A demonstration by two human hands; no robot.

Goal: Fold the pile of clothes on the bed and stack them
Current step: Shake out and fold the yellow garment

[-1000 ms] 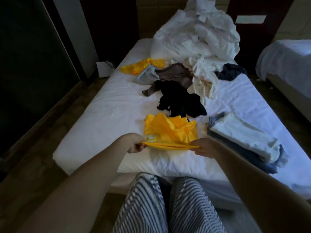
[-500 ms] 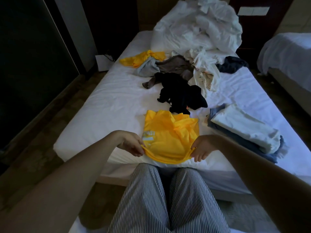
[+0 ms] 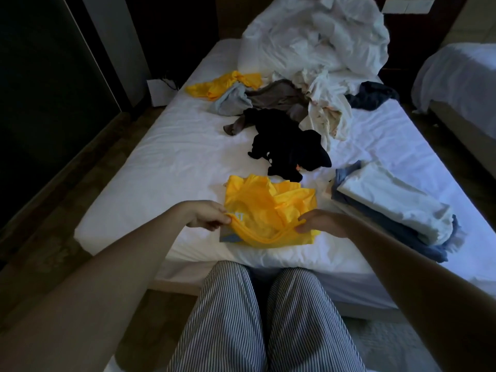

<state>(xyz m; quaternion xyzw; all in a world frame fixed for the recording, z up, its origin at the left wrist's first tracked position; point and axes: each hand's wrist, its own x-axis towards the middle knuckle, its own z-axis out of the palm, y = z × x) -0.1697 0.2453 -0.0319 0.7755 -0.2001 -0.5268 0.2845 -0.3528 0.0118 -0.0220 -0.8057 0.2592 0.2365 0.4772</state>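
Observation:
A yellow shirt (image 3: 265,208) lies crumpled at the near edge of the bed (image 3: 166,167). My left hand (image 3: 208,216) pinches its near hem on the left and my right hand (image 3: 319,222) grips the hem on the right, lifting that edge slightly. Just beyond lies a black garment (image 3: 287,146). Farther back sit a grey-brown garment (image 3: 279,99), a light grey one (image 3: 232,102), another yellow one (image 3: 225,84), a cream one (image 3: 327,111) and a dark blue one (image 3: 371,98). A stack of folded clothes (image 3: 389,205), white on blue, sits to the right.
A heap of white bedding (image 3: 316,41) fills the head of the bed. A second bed (image 3: 456,76) stands at the right across a narrow gap. Dark floor and a dark wall run along the left. My striped trouser legs (image 3: 263,318) stand against the bed's foot.
The near hem of the yellow shirt dropped toward the bed's edge, then I brought it forward again over the shirt. Both hands kept hold of the hem throughout.

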